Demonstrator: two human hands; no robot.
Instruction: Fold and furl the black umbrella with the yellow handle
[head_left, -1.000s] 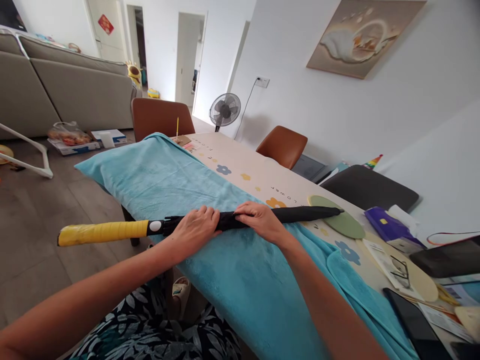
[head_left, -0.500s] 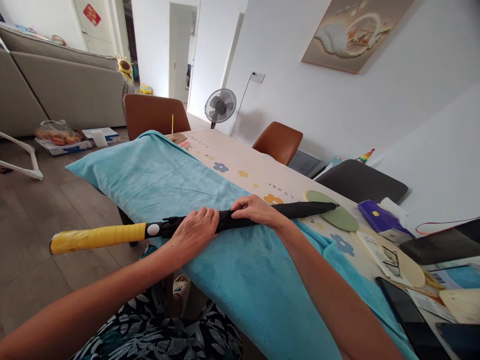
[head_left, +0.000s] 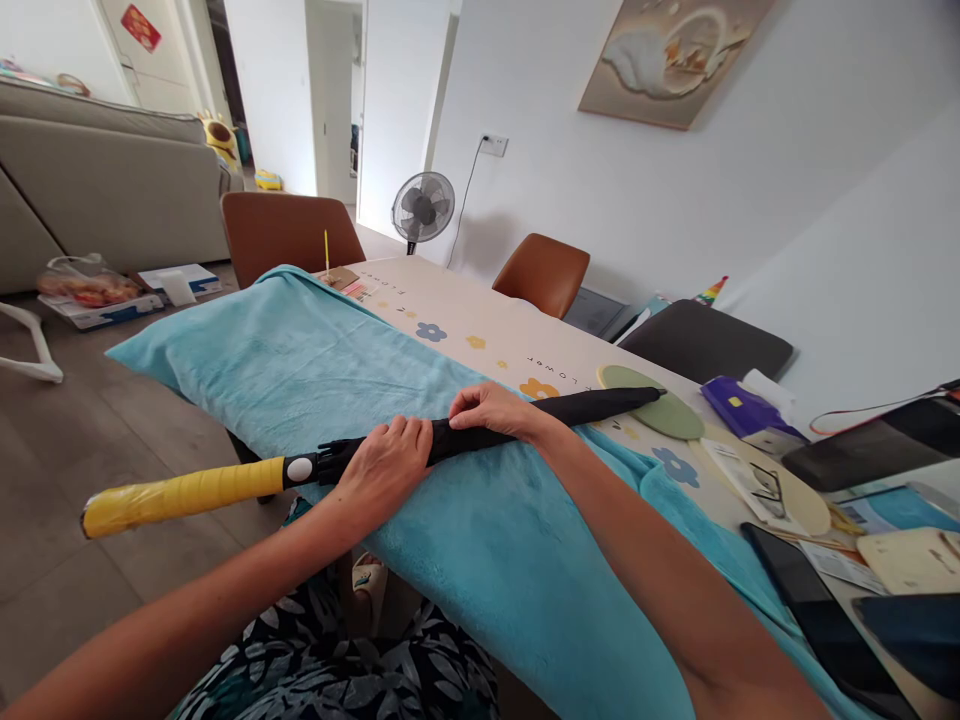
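A folded black umbrella (head_left: 592, 405) with a yellow wrapped handle (head_left: 184, 492) lies slantwise over a blue cloth (head_left: 315, 350) on the table. Its handle juts past the table's edge at the left, and its tip lies over a green oval mat (head_left: 679, 418). My left hand (head_left: 390, 458) is wrapped over the umbrella near the handle end, pressing it down. Just to the right, my right hand (head_left: 491, 412) pinches at the umbrella's fabric with thumb and forefinger; the exact bit between those fingertips is too small to make out.
To the right lie a black phone (head_left: 825, 610), glasses (head_left: 766, 490), a purple tissue pack (head_left: 746, 412) and a dark case (head_left: 877, 440). Brown chairs (head_left: 544, 275) and a fan (head_left: 424, 207) stand beyond the table. A bag of food (head_left: 90, 280) rests on the floor.
The view has turned a little to the right. Both hands stay on the umbrella; my right hand has slid slightly toward my left, and the handle end has tilted lower.
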